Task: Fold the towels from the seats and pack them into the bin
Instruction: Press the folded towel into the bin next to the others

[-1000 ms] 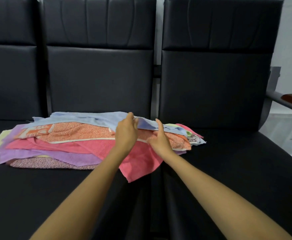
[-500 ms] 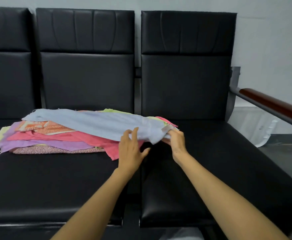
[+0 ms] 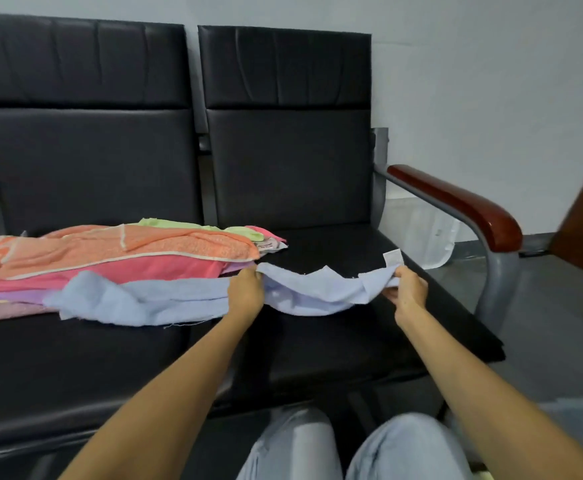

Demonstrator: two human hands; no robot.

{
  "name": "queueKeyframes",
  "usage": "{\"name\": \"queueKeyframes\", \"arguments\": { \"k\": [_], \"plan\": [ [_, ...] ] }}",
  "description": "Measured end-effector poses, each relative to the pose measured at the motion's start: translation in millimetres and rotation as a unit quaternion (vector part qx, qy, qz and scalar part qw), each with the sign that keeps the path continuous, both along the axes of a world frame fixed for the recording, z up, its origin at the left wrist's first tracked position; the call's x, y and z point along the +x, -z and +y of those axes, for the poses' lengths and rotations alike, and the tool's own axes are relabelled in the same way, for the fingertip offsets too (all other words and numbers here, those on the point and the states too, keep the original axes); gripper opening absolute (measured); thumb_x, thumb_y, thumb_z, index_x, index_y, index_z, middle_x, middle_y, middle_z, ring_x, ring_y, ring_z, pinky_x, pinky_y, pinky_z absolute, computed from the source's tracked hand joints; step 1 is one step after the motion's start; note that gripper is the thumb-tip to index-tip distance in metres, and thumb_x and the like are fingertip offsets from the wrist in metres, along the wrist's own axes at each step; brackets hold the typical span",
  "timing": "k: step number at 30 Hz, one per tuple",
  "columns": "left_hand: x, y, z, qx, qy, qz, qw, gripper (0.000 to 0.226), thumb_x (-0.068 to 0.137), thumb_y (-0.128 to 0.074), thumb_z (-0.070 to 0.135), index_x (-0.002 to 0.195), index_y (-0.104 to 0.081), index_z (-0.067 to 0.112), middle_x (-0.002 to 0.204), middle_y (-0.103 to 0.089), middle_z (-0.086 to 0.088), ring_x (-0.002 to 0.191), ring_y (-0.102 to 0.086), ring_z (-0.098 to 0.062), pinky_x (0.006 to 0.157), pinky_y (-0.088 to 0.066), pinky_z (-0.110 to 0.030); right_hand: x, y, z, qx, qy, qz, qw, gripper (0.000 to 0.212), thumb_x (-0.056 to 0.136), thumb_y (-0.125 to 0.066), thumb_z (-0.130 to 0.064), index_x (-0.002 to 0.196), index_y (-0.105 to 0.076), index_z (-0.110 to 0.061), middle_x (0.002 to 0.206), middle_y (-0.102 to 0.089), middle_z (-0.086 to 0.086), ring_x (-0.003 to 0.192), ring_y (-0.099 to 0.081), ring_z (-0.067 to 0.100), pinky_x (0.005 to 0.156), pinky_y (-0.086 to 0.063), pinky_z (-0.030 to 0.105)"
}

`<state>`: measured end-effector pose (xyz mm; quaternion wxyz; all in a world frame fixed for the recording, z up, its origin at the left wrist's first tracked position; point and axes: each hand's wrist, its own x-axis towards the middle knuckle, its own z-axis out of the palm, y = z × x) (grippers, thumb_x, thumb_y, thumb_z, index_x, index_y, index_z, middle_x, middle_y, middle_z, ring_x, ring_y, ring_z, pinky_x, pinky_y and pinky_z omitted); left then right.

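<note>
Step in hand: spreading before folding. Left hand and right hand, fingers curled, pinch the edge of the light blue towel; it drapes across both seats, in front of the pile. Next: lay it flat, align corners.

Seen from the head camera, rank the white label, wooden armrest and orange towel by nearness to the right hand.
1. white label, just above the right hand
2. wooden armrest, on the right
3. orange towel, far left

Our forearms are bare all the way back from the fingers. Well behind the fingers, nearest us, our knees wear pale, faded blue jeans, lightly creased.
</note>
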<state>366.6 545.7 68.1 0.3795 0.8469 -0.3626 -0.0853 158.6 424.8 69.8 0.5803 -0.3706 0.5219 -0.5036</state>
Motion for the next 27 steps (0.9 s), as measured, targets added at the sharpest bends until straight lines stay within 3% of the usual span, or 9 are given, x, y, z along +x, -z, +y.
{"name": "queueKeyframes", "arguments": {
  "k": [5, 8, 10, 13, 16, 19, 22, 24, 27],
  "plan": [
    [-96.2, -25.1, -46.4, -0.100, 0.163, 0.235, 0.953, 0.038, 0.101, -0.031, 0.020, 0.122, -0.053, -0.003, 0.125, -0.055, -0.024, 0.114, -0.053, -0.036, 0.089, -0.041, -0.035, -32.7, -10.0, -11.7, -0.088, 0.064, 0.038, 0.993, 0.024, 0.090, -0.052, -0.016, 0.107, -0.065, -0.004, 0.097, -0.063, 0.008, 0.093, -0.061, 0.024, 0.078, -0.049, 0.032],
    [-139.1, -15.0, -52.4, -0.042, 0.316, 0.304, 0.898, 0.028, 0.101, -0.037, 0.029, 0.100, -0.061, 0.013, 0.100, -0.062, -0.008, 0.090, -0.056, -0.017, 0.083, -0.045, -0.025, -45.6, -24.5, -16.3, -0.173, 0.100, 0.060, 0.978, 0.027, 0.096, -0.048, -0.021, 0.113, -0.061, -0.003, 0.102, -0.061, 0.009, 0.095, -0.057, 0.020, 0.084, -0.046, 0.030],
    [-148.6, 1.8, -51.6, 0.014, 0.392, 0.268, 0.880, 0.025, 0.098, -0.046, 0.029, 0.083, -0.063, 0.021, 0.086, -0.061, 0.004, 0.080, -0.055, -0.006, 0.076, -0.044, -0.015, -51.4, -32.5, -21.0, -0.217, 0.106, 0.074, 0.968, 0.030, 0.099, -0.043, -0.021, 0.117, -0.056, 0.000, 0.109, -0.060, 0.014, 0.099, -0.056, 0.022, 0.084, -0.044, 0.028],
    [-136.6, 33.1, -47.8, 0.025, 0.387, 0.150, 0.909, 0.020, 0.089, -0.060, 0.031, 0.101, -0.068, 0.017, 0.111, -0.060, 0.004, 0.101, -0.054, -0.008, 0.094, -0.041, -0.022, -49.9, -37.8, -28.2, -0.253, 0.081, 0.103, 0.958, 0.031, 0.102, -0.034, -0.020, 0.122, -0.049, -0.001, 0.110, -0.054, 0.011, 0.100, -0.050, 0.018, 0.089, -0.041, 0.028],
    [-107.9, 47.2, -36.3, 0.050, 0.373, -0.015, 0.926, 0.035, 0.081, -0.068, 0.036, 0.111, -0.065, 0.019, 0.136, -0.045, 0.001, 0.127, -0.041, -0.015, 0.111, -0.029, -0.032, -27.3, -38.3, -29.3, -0.277, 0.009, 0.152, 0.949, 0.020, 0.100, -0.037, -0.020, 0.089, -0.050, -0.011, 0.085, -0.049, 0.005, 0.086, -0.046, 0.017, 0.078, -0.037, 0.026],
    [-79.0, 47.7, -21.7, 0.087, 0.367, -0.109, 0.919, 0.046, 0.078, -0.064, 0.053, 0.110, -0.065, 0.020, 0.141, -0.040, -0.001, 0.130, -0.036, -0.019, 0.111, -0.024, -0.032, 10.2, -28.4, -18.1, -0.255, -0.141, 0.206, 0.934, 0.030, 0.095, -0.050, -0.024, 0.069, -0.035, -0.019, 0.068, -0.042, -0.001, 0.070, -0.043, 0.017, 0.068, -0.036, 0.027],
    [-57.4, 46.4, -5.1, 0.065, 0.370, -0.145, 0.915, 0.069, 0.069, -0.044, 0.070, 0.112, -0.065, 0.019, 0.130, -0.051, -0.001, 0.117, -0.047, -0.019, 0.103, -0.034, -0.029, 37.2, 1.1, -4.0, -0.177, -0.353, 0.294, 0.871, 0.016, 0.088, -0.060, -0.025, 0.093, -0.045, -0.020, 0.083, -0.055, 0.004, 0.083, -0.055, 0.020, 0.074, -0.045, 0.032],
    [-43.3, 47.5, 6.4, 0.062, 0.387, -0.161, 0.906, 0.067, 0.071, -0.047, 0.061, 0.119, -0.062, 0.017, 0.126, -0.054, 0.001, 0.113, -0.050, -0.015, 0.098, -0.036, -0.020, 41.7, 23.0, 2.1, -0.166, -0.394, 0.350, 0.833, 0.041, 0.089, -0.056, -0.017, 0.126, -0.041, -0.018, 0.095, -0.055, 0.004, 0.087, -0.055, 0.019, 0.079, -0.046, 0.032],
    [-26.1, 43.1, 14.4, 0.097, 0.356, -0.192, 0.909, 0.043, 0.079, -0.056, 0.028, 0.118, -0.060, 0.011, 0.122, -0.056, -0.004, 0.111, -0.054, -0.020, 0.092, -0.039, -0.020, 34.4, 36.0, 5.5, -0.166, -0.338, 0.293, 0.879, 0.051, 0.087, -0.048, -0.008, 0.134, -0.033, -0.019, 0.083, -0.051, -0.002, 0.072, -0.049, 0.011, 0.067, -0.042, 0.026]
  ]
}}
